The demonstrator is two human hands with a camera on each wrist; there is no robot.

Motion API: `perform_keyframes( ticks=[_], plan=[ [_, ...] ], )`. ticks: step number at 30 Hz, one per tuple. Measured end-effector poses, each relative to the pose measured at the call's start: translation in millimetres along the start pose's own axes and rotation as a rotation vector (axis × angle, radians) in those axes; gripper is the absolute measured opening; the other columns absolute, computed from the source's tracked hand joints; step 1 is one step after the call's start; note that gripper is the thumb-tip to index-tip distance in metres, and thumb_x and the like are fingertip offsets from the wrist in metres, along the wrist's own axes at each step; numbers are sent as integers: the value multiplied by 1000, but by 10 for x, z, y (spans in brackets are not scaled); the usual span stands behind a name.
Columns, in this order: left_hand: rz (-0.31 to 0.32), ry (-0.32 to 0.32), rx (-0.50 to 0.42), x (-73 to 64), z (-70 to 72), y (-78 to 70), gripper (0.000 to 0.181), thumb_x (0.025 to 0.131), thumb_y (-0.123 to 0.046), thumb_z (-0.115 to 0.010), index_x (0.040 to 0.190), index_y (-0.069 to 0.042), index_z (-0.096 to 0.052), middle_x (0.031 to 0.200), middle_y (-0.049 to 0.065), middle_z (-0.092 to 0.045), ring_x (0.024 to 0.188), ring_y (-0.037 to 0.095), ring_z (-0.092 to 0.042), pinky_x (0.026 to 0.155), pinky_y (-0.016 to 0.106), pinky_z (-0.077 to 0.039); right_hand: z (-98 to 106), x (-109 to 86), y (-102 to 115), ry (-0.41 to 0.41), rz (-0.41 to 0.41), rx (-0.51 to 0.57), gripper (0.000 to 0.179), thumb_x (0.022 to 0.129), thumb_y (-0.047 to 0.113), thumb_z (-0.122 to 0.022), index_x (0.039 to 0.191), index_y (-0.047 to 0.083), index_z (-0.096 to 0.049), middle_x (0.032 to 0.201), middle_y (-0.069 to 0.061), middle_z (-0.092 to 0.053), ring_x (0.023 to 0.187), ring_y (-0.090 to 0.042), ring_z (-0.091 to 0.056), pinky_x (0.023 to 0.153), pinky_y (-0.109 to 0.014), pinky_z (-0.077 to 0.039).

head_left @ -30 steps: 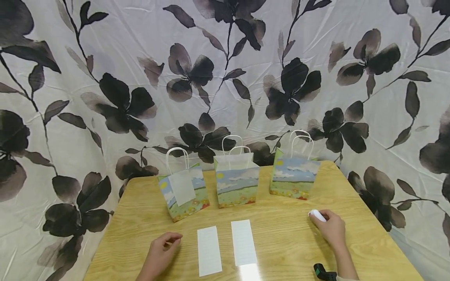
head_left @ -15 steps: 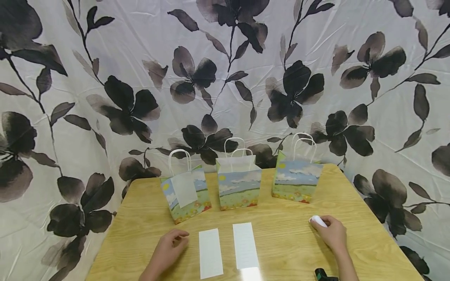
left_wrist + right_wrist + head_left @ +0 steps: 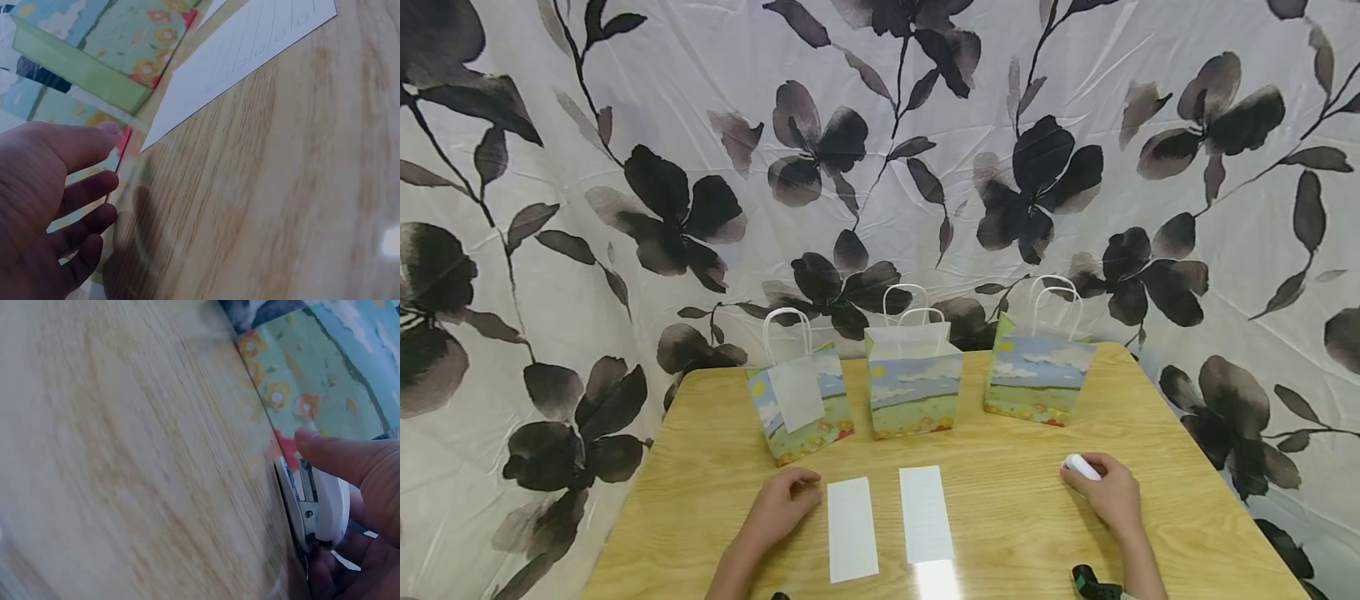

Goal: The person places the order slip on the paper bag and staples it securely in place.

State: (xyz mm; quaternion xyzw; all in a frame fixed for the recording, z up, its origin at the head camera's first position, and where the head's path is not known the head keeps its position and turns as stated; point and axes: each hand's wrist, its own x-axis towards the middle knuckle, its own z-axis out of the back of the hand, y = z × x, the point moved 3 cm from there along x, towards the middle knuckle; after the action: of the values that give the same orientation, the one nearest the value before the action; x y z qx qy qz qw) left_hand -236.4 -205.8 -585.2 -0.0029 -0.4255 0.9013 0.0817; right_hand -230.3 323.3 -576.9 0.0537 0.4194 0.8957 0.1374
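Observation:
My right hand [image 3: 1108, 493] grips a small white stapler [image 3: 330, 503] low over the right side of the table. In the right wrist view the thumb lies across the stapler's top and the other fingers are partly hidden beneath it. Left of the table's middle, my left hand [image 3: 778, 507] holds nothing, its fingers loosely bent. Beside its fingertips lies a white ruled slip [image 3: 852, 533], which shows lines and small boxes in the left wrist view. A second white slip [image 3: 927, 515] lies to the right of the first.
Three picture-printed paper bags with white handles stand at the back: a left bag [image 3: 833, 400] with a white slip [image 3: 797, 396] on its front, a middle bag [image 3: 916, 400] and a right bag [image 3: 1040, 383]. A floral cloth [image 3: 955, 100] hangs behind the wooden table [image 3: 1000, 533].
My left hand has moved right and forward, up to the nearer left slip. The right hand stays almost in place with the stapler. The head view has shifted slightly.

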Motion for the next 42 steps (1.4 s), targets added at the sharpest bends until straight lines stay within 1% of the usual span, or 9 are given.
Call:
perform_keyframes(
  ticks=[5,14,17,20,23,25,27,31,42],
  plan=[
    [-64,-17,18,112,-43,-38,24,85,-27,-78,105,-15,-73,100,-7,-67,94,17,-62,82,40,-50,4,-9,43,-30,-6,15,56,84,34,-77,120,-5,-60,108,-25,-63,94,-37,-60,72,-44,-49],
    [-46,33,32,171,-117,-12,28,84,-35,-77,103,-15,-75,99,-7,-68,95,16,-63,83,35,-51,15,-87,126,-75,-36,58,55,87,33,-75,122,-6,-59,114,-30,-60,101,-41,-58,72,-39,-51],
    [-54,16,58,189,-111,-3,25,84,-33,-78,101,-16,-75,96,-10,-67,93,15,-63,82,35,-51,-4,-142,204,-136,-37,85,54,90,31,-71,125,-8,-57,121,-35,-54,111,-48,-51,80,-49,-50],
    [-70,12,88,202,-109,-4,25,82,-33,-79,100,-17,-76,93,-12,-66,90,12,-63,80,35,-51,-21,-191,294,-257,-19,119,46,92,25,-69,122,-9,-59,120,-34,-55,113,-50,-48,87,-56,-42],
    [-86,8,99,215,-109,-9,27,79,-36,-81,99,-18,-77,91,-13,-66,88,11,-62,79,35,-51,-33,-216,388,-383,21,154,33,91,18,-69,113,-6,-65,108,-27,-64,102,-41,-57,81,-41,-45],
    [-89,5,113,218,-109,-10,29,77,-37,-83,98,-18,-77,91,-13,-65,87,11,-62,78,35,-51,-63,-223,444,-413,58,177,25,91,15,-69,106,-5,-67,99,-22,-68,89,-31,-63,68,-26,-48],
    [-73,2,118,217,-107,-5,27,76,-36,-84,96,-20,-77,90,-14,-65,86,10,-62,78,35,-51,-108,-234,484,-403,86,189,20,91,13,-69,103,-4,-69,93,-19,-70,78,-17,-64,58,-14,-45],
    [-51,4,130,208,-113,8,23,75,-34,-84,94,-23,-77,89,-15,-64,85,10,-62,77,34,-51,-214,-277,534,-330,112,231,16,92,10,-69,100,-4,-70,90,-17,-70,71,2,-58,60,-8,-45],
    [-27,6,57,243,-114,25,15,78,-26,-83,87,-22,-72,84,-13,-64,81,10,-61,74,34,-50,-505,-330,636,-221,156,270,9,90,5,-69,95,-3,-71,85,-12,-69,73,-8,-60,63,-15,-48]
  ],
)
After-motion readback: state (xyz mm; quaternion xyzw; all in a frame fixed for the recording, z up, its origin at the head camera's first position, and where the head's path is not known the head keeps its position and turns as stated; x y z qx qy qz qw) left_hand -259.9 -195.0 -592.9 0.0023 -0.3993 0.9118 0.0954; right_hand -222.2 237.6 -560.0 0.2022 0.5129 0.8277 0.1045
